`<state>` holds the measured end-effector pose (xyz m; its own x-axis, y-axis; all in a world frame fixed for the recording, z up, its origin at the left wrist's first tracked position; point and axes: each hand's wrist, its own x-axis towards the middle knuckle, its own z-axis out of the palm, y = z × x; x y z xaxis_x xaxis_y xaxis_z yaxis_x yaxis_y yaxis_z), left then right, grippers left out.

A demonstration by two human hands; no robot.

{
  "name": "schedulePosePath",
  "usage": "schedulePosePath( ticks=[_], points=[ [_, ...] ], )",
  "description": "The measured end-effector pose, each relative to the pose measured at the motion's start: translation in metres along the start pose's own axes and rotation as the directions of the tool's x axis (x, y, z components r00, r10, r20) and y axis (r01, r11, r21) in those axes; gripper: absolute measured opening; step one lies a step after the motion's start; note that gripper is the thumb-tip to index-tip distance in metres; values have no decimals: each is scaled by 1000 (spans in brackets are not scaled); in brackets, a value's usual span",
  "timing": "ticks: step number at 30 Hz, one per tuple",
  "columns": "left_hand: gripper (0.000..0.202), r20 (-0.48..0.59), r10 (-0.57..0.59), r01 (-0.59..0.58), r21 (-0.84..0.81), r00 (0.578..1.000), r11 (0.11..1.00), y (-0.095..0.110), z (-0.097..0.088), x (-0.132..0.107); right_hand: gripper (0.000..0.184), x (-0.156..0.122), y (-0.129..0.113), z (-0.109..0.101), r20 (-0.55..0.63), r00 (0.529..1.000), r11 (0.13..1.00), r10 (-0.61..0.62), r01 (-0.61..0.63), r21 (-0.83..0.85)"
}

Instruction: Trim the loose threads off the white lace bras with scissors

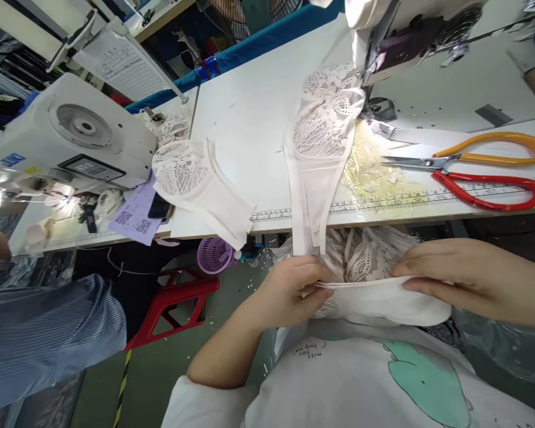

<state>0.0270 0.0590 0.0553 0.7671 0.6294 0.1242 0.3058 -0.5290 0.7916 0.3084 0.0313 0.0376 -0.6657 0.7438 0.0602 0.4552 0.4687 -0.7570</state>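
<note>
Both my hands hold a white fabric piece with lace [378, 297] in my lap, below the table edge. My left hand [289, 288] pinches its left end, fingers closed on the cloth. My right hand [463, 276] grips the right part, fingers curled over the fabric's top edge. A lace bra piece [323, 134] lies on the white table [249, 119], its strap hanging over the front edge towards my hands and its far end under the sewing machine [410, 30]. A second lace piece [191, 178] lies at the table's left.
Scissors with orange and red handles [485, 169] lie at the right on the table. Another sewing machine [71, 137] stands at the left, with purple paper slips [136, 217] beside it. A person's blue striped sleeve [40, 333] is at lower left. A red stool [178, 300] and a purple basket [214, 254] are under the table.
</note>
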Motion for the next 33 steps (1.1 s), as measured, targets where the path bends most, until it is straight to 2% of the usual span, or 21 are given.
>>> schedulePosePath(
  ticks=[3,6,11,15,18,22,24,26,28,30,33],
  points=[
    [7,30,-46,47,-12,998,999,0,-9,0,19,-8,5,-11,-47,997,997,59,-56,52],
    [8,46,-80,80,5,996,997,-1,-16,0,14,-15,6,-16,-141,984,988,105,-88,125],
    [11,21,-76,76,3,997,997,-1,-21,-1,8,-20,3,-11,-303,923,957,237,-169,234],
    [11,-5,-148,148,29,989,989,1,-21,-2,5,-20,0,-4,-388,884,933,260,-127,337],
    [10,-21,-151,151,-8,988,989,4,-20,-4,8,-20,-1,0,-422,865,913,271,-92,398],
    [16,23,-134,134,-29,991,991,10,-29,-10,7,-22,-8,4,-431,847,876,311,-80,476],
    [17,121,-107,118,-82,987,990,12,-39,-10,9,-25,-13,10,-394,850,834,351,-92,544],
    [13,257,-134,168,-113,957,979,9,-47,-4,15,-28,-15,18,-338,850,782,403,-128,611],
    [8,333,-242,274,-51,911,960,0,-47,6,19,-30,-12,30,-292,832,733,472,-185,655],
    [10,310,-355,363,33,882,931,-13,-40,16,20,-30,-3,42,-277,790,696,547,-246,674],
    [12,257,-426,424,66,867,903,-30,-22,25,22,-30,14,57,-295,723,663,625,-292,689]
  ],
)
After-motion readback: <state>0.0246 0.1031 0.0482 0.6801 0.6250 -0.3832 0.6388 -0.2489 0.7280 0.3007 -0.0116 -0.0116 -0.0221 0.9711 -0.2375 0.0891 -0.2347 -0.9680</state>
